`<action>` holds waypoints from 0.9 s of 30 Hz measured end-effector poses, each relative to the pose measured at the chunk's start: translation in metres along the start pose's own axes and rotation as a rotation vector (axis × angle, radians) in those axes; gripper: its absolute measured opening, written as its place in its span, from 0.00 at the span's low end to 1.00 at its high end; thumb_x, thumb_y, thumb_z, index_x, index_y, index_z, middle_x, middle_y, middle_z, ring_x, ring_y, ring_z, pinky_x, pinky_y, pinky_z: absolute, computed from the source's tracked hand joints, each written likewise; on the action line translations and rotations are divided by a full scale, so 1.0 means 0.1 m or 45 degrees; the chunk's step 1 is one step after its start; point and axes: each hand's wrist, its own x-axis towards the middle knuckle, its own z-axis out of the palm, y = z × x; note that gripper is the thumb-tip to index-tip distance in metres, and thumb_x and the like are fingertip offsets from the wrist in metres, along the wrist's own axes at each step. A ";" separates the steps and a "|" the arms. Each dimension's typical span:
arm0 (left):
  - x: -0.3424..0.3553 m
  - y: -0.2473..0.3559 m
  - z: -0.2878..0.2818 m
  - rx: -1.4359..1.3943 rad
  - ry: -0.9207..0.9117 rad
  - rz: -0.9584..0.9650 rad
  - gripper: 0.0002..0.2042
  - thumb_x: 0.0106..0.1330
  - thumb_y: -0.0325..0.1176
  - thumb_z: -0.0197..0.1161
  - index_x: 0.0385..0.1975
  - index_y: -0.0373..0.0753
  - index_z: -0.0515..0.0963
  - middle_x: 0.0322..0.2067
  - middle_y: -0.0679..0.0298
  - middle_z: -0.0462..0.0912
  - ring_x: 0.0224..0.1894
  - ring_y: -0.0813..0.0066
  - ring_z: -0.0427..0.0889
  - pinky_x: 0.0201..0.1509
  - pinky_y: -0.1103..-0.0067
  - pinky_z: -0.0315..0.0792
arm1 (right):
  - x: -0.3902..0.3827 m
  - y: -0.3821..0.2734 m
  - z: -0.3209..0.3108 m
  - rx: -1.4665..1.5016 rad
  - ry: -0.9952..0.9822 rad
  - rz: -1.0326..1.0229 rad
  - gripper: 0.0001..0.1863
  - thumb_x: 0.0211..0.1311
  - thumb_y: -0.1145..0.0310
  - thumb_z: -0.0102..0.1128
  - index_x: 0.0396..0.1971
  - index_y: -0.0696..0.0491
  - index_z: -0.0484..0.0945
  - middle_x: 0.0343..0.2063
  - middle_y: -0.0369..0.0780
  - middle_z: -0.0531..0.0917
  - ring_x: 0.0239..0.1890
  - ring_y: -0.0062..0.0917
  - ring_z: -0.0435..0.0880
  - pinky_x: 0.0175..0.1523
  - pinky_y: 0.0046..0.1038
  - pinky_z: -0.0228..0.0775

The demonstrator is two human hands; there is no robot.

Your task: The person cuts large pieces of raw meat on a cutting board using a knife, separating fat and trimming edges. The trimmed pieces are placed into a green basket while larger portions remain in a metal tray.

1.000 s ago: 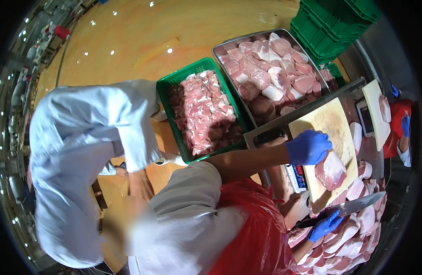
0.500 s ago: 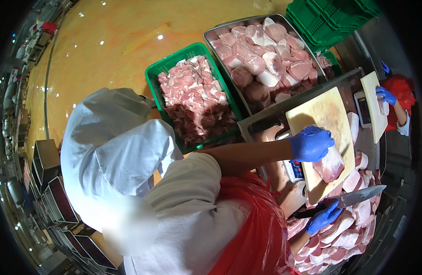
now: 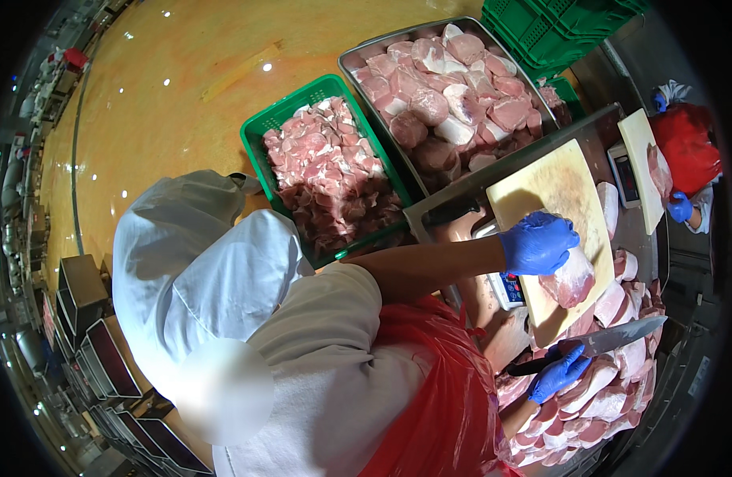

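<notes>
My left hand (image 3: 541,242), in a blue glove, is closed over the upper end of a pale pink piece of raw meat (image 3: 569,278). The meat lies on a cream cutting board (image 3: 553,191); the fingertips are hidden. Below the board, my right hand (image 3: 560,374), also gloved in blue, is closed around the black handle of a knife (image 3: 616,338). Its broad blade points right, over a heap of meat pieces (image 3: 588,413). Under the board's left edge shows a scale (image 3: 508,291). A red plastic apron (image 3: 429,381) hangs beside my arms.
A green crate (image 3: 253,147) of meat trimmings and a metal bin (image 3: 351,60) of larger cuts stand beyond the board. A second black handle (image 3: 452,211) lies by the board. At right, a co-worker's gloved hand (image 3: 680,208) is beside another board (image 3: 640,151). Green crates (image 3: 561,36) are stacked behind.
The view has shifted slightly. The co-worker's hand has left the meat on the far board and is now below it. My hands keep nearly the same pose on the meat and knife.
</notes>
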 end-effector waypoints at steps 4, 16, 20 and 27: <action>0.00 -0.01 -0.01 -0.003 -0.010 0.030 0.06 0.58 0.36 0.62 0.27 0.42 0.77 0.28 0.60 0.76 0.34 0.61 0.80 0.34 0.66 0.75 | 0.03 0.05 -0.04 -0.013 -0.061 0.027 0.21 0.77 0.54 0.53 0.46 0.61 0.75 0.27 0.38 0.79 0.23 0.19 0.74 0.25 0.22 0.67; 0.01 0.02 -0.07 -0.009 0.049 -0.021 0.06 0.60 0.36 0.62 0.30 0.42 0.76 0.27 0.57 0.77 0.30 0.58 0.81 0.34 0.65 0.75 | 0.09 0.21 -0.01 0.075 -0.067 0.053 0.26 0.77 0.55 0.54 0.63 0.59 0.68 0.31 0.41 0.79 0.20 0.20 0.74 0.22 0.21 0.67; 0.01 0.02 -0.08 -0.030 0.084 -0.019 0.06 0.60 0.36 0.61 0.30 0.42 0.76 0.27 0.57 0.77 0.30 0.58 0.81 0.35 0.65 0.75 | 0.11 0.23 0.00 0.085 -0.075 0.048 0.26 0.76 0.55 0.54 0.63 0.58 0.67 0.31 0.42 0.80 0.20 0.20 0.74 0.22 0.20 0.68; 0.01 0.03 -0.07 -0.056 0.062 -0.034 0.06 0.60 0.36 0.62 0.30 0.41 0.76 0.27 0.57 0.77 0.31 0.58 0.81 0.35 0.65 0.75 | 0.06 0.13 0.00 0.015 -0.046 0.081 0.31 0.76 0.53 0.55 0.67 0.59 0.65 0.33 0.43 0.81 0.21 0.21 0.76 0.22 0.20 0.70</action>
